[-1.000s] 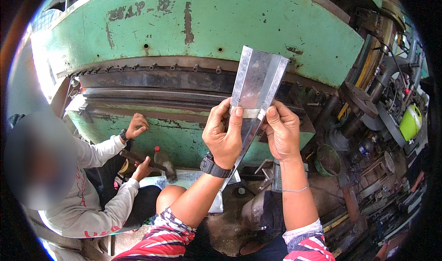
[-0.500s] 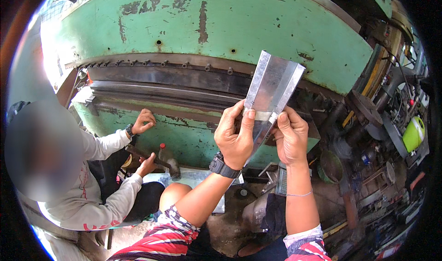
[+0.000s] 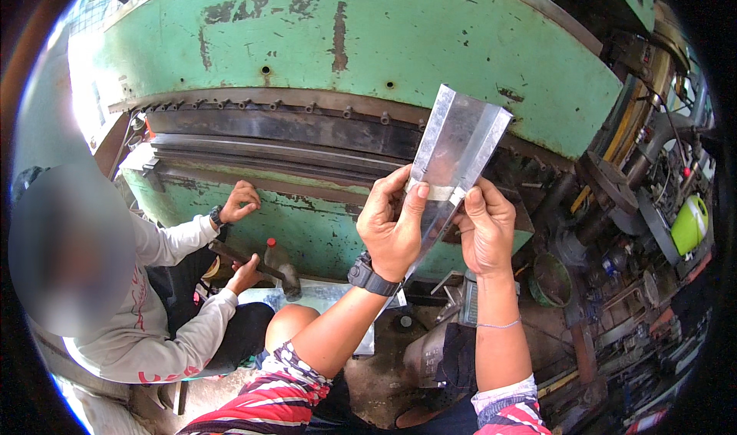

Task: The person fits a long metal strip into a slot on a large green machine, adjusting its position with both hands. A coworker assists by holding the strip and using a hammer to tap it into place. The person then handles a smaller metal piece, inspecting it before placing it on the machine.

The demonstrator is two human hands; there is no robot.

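Observation:
A bent channel of shiny sheet metal tilts up in front of me, its far end raised and its side flanges folded. My left hand grips its left edge, thumb on the front face and fingers behind. On the opposite edge, my right hand pinches the channel between thumb and fingers. A pale strip crosses the channel between my thumbs. Its lower end runs down behind my left wrist, partly hidden. The fingers behind the metal are mostly out of sight.
A large green press brake spans the far side, with a dark die bed below its beam. At left a co-worker in a light sweatshirt holds a hammer. Cluttered machine parts and a lime-green jug stand at right.
The channel's raised end has shifted very slightly to the right. Both my hands keep their grip, and the co-worker's pose looks the same.

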